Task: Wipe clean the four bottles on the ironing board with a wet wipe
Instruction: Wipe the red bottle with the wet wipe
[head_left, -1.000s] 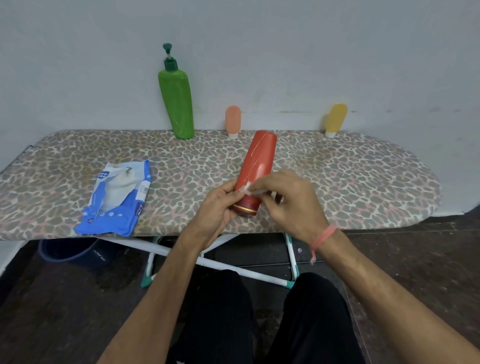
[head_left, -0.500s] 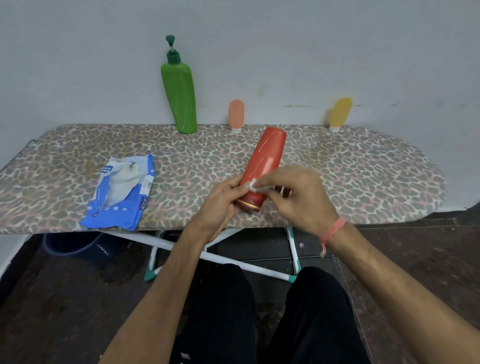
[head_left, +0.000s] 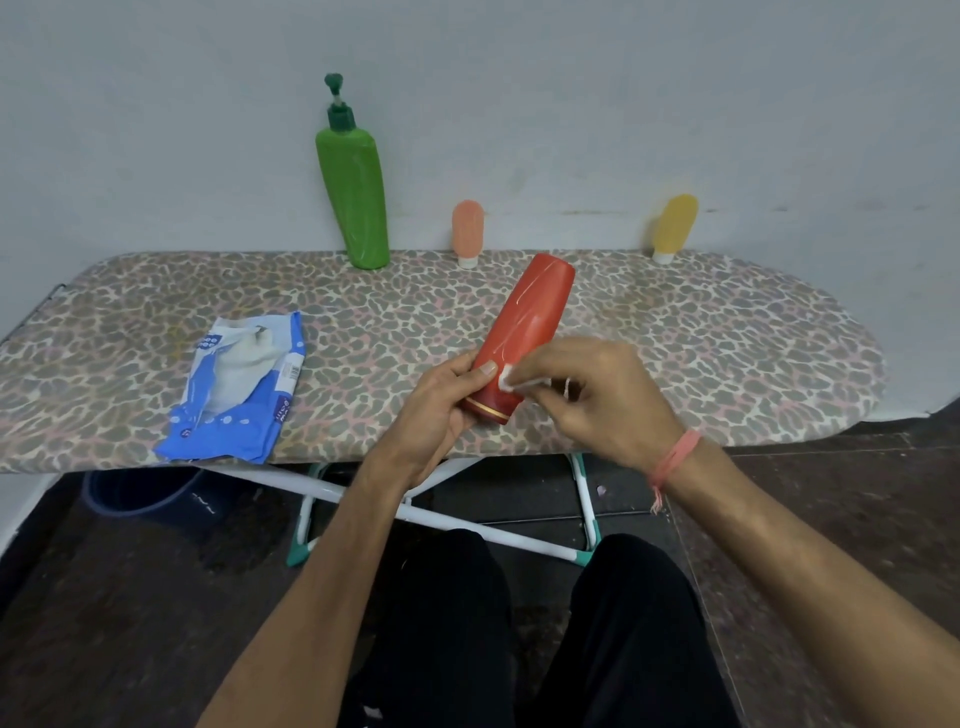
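— Red bottle (head_left: 524, 332): where does it sit in the head view?

— Tilted above the near half of the ironing board (head_left: 727, 343), cap end low and toward the person, base pointing up and away toward the wall. The left hand (head_left: 434, 410) grips the cap end, thumb laid along the side. The right hand (head_left: 592, 395) pinches a small wad of wet wipe (head_left: 506, 376) and presses it to the bottle just above the gold band.

— And the other three bottles?

— All at the board's far edge, against the wall. The green pump bottle (head_left: 356, 200) leans there left of centre; the small peach bottle (head_left: 467, 231) stands cap-down just right of it; the small yellow bottle (head_left: 674, 226) stands cap-down well to the right, tilted.

— Anything else on the board?

— A blue and white wipe packet (head_left: 236, 387) lies flat on the left, its lower corner hanging slightly over the near edge. It is well apart from both hands.

— Open room?

— Bare patterned cover spreads between the packet and the hands, and across the whole rounded right end. Both hands hover right over the near edge. Below it, white legs with teal feet (head_left: 436, 514) cross in front of the person's knees, and a dark blue tub (head_left: 145, 493) sits on the floor under the left part.
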